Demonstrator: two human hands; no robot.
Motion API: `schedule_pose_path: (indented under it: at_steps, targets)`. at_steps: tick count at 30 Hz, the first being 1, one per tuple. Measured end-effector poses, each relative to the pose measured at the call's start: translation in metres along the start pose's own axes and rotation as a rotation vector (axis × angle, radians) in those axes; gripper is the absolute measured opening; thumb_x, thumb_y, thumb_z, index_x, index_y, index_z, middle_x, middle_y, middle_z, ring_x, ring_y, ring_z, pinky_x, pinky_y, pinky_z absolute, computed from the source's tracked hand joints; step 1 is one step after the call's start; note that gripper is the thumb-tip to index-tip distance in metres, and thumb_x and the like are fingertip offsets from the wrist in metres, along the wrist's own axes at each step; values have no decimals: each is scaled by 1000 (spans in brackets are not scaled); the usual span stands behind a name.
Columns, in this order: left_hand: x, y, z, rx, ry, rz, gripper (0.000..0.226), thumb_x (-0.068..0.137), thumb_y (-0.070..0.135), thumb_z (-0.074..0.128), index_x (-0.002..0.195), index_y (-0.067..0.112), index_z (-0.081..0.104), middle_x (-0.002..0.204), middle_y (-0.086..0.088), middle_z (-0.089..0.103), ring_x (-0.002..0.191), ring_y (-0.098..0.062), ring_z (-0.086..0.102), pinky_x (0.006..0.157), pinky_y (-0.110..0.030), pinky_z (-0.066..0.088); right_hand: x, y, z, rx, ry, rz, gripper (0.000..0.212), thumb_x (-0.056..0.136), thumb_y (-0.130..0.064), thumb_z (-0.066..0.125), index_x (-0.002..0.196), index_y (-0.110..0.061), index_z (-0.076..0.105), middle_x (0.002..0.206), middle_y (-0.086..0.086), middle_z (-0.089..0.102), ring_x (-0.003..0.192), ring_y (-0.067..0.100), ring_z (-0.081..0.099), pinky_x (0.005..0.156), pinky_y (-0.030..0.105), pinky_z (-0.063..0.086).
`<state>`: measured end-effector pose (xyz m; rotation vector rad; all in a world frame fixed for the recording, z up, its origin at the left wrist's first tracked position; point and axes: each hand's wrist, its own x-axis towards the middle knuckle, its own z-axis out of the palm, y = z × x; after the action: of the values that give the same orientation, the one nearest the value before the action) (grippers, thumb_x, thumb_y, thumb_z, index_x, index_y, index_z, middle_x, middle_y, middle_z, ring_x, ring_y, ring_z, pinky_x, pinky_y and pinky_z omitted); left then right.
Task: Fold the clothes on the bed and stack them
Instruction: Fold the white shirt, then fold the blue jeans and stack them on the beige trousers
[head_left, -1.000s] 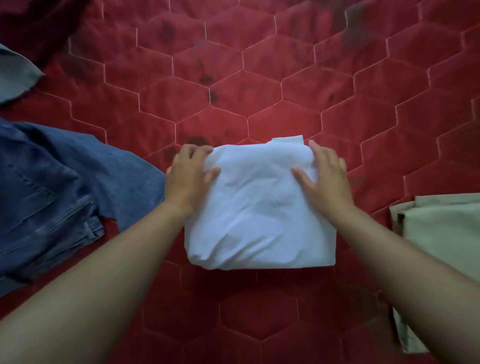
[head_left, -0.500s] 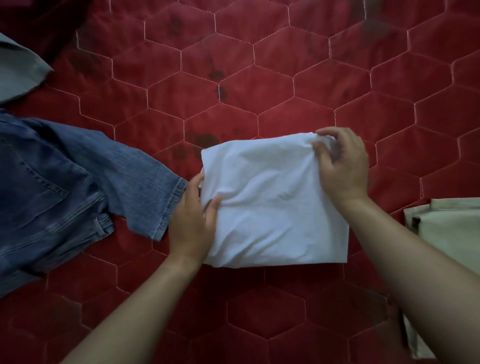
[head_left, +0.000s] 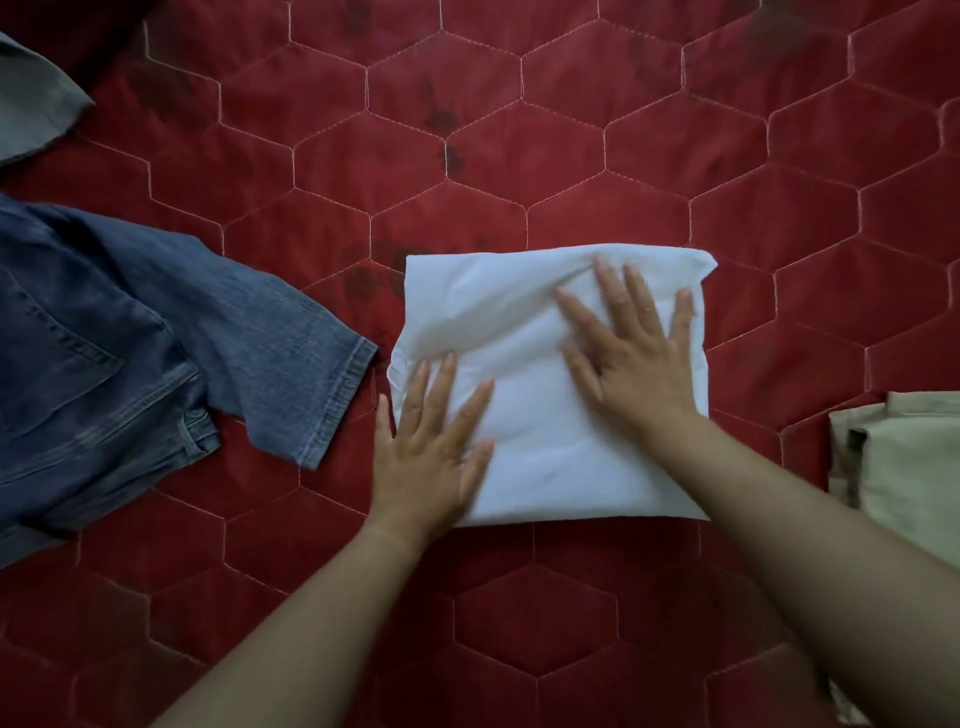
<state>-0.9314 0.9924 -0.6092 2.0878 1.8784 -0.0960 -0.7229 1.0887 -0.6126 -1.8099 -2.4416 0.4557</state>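
A folded white garment (head_left: 524, 415) is shown at centre on the red quilted bedspread (head_left: 571, 156), pressed flat under both open hands, nothing gripped: left hand (head_left: 431, 447) at 7 o'clock, right hand (head_left: 634, 364) at 2. Jeans (head_left: 130, 353) lie unfolded at 9 o'clock; the beige folded stack (head_left: 904, 467) at 3, nearer the right hand.

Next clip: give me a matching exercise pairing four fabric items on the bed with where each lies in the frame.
Items:
1. white garment
2. jeans
3. beige garment
4. grey garment

Places:
A. right edge
B. top-left corner
C. centre, under both flat hands
D. left side, unfolded

Pairs: 1-C, 2-D, 3-A, 4-B
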Motion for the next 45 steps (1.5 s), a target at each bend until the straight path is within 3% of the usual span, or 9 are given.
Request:
schedule_pose_path:
  at_steps: [4,7,11,14,20,27,30,37,45]
  targets:
    - [1,3,1,-114,61,-51,59,86,50,36,143,35,29,155,-6,17,143,-24,13,107,-58,20,12,4,-5,60,4,192,55,93,-49,42,144,-42,24,158,-1,7,144,26,0,104,69,5]
    - [30,6,-14,-157,148,-163,62,85,54,37,143,39,23,156,-6,13,143,-28,5,106,-63,11,16,7,-7,93,22,286,58,93,-53,39,145,-45,16,158,-2,3,143,27,0,104,59,18]
    - [86,2,-30,-42,139,-54,64,85,60,34,144,43,19,157,-3,8,143,-29,2,102,-69,5,27,5,-7,102,10,266,57,93,-54,36,145,-45,16,156,-1,9,140,30,10,102,53,22]
    - [98,-3,-26,-39,38,-36,63,87,59,37,145,42,18,156,-1,12,143,-29,5,105,-66,14,28,-2,-8,114,3,247,57,92,-54,39,145,-44,19,155,2,14,137,32,17,100,54,26]
    - [33,-7,-8,-43,26,-51,63,86,60,28,143,35,29,153,-6,26,140,-33,19,100,-54,28,-30,-29,4,177,-30,224,59,90,-51,46,144,-42,23,155,4,14,134,33,21,97,52,31]
    - [-46,-12,-18,-26,-104,-126,66,82,66,15,145,44,15,156,2,13,143,-24,8,106,-62,12,-84,-65,-2,130,-151,326,58,91,-53,39,144,-44,19,156,0,8,140,32,11,103,60,22]
    - [-59,-20,-38,-16,-91,-184,65,83,68,15,145,45,13,155,3,17,142,-24,12,107,-62,11,-82,-78,-25,122,-129,259,58,91,-53,39,145,-39,23,155,0,12,141,32,7,106,62,15]
    - [-87,-56,-91,-71,19,-270,65,84,66,28,144,41,22,152,1,25,141,-24,16,106,-61,14,-83,-144,-71,105,-154,52,63,91,-54,38,144,-20,32,150,7,29,139,31,22,104,51,33]
    - [-141,-198,-128,-69,68,-273,64,84,63,33,142,33,33,142,-2,41,134,-21,33,106,-55,25,-53,-293,-41,107,-164,-78,62,91,-50,46,138,-11,42,143,12,40,131,31,35,104,45,33]
